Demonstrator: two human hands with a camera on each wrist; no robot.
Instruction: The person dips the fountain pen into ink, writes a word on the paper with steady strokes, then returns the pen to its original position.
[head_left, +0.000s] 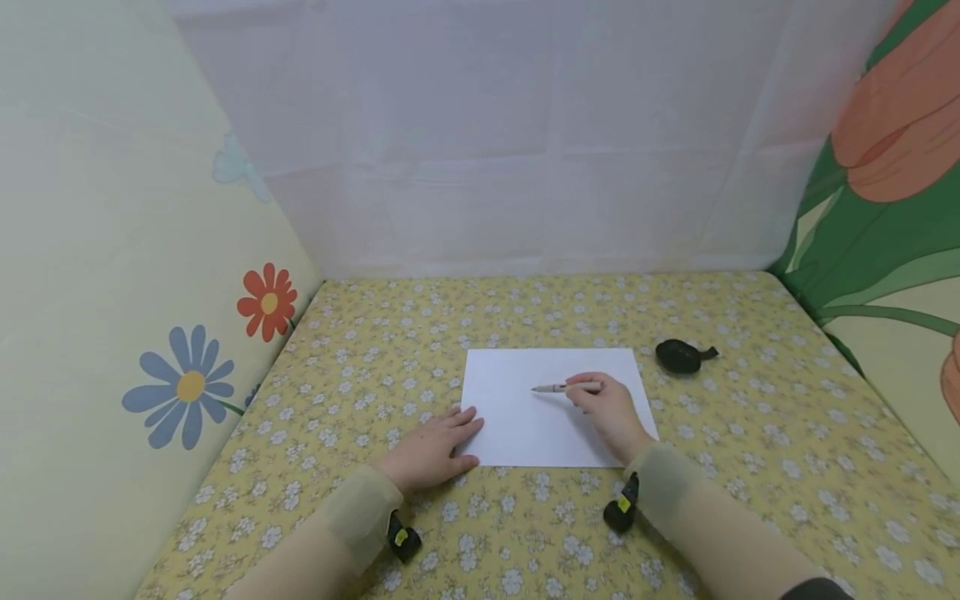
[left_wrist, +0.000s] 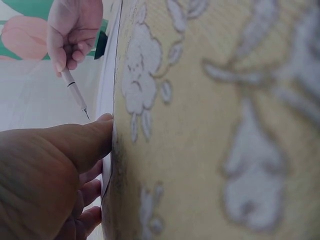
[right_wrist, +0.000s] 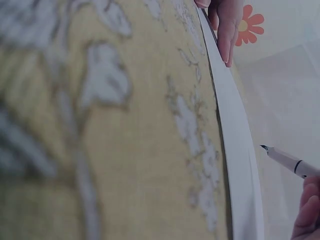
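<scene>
A blank white sheet of paper lies flat in front of me. The left hand rests at its left edge, fingers spread and nearly straight, with fingertips and thumb on the paper. Above the sheet's right half, the right hand pinches a white fountain pen between thumb and fingers. Its dark nib points left toward the middle of the sheet. Both wrist views show the pen with its nib bare and raised off the paper. In the left wrist view, the left thumb presses at the paper's edge.
The table wears a yellow floral cloth. A small black rounded object with a short tail sits beyond the sheet's upper right corner. A pale curtain hangs behind; panels with printed flowers stand left and right.
</scene>
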